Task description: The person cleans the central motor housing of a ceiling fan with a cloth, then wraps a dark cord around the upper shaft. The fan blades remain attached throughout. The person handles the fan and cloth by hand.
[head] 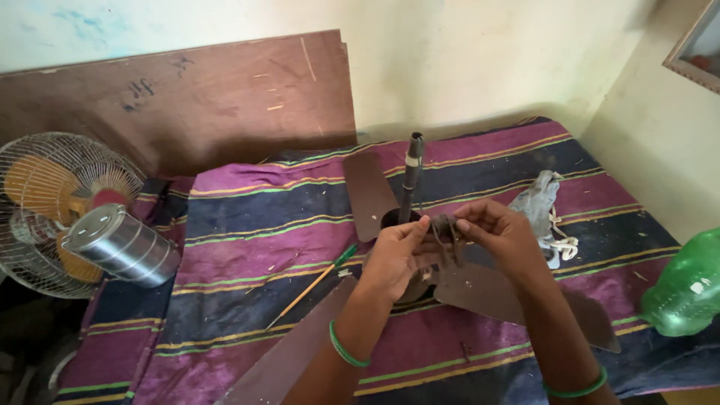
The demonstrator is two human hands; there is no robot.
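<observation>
Both hands pinch a small dark part above the ceiling fan motor.
Left hand and right hand pinch the dark part by fingertips beside the downrod; a steady, even grip over the striped cloth likely keeps it aligned.

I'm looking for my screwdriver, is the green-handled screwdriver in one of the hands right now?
No, the green-handled screwdriver lies on the striped purple cloth, apart from both hands, left of the left hand.
</observation>
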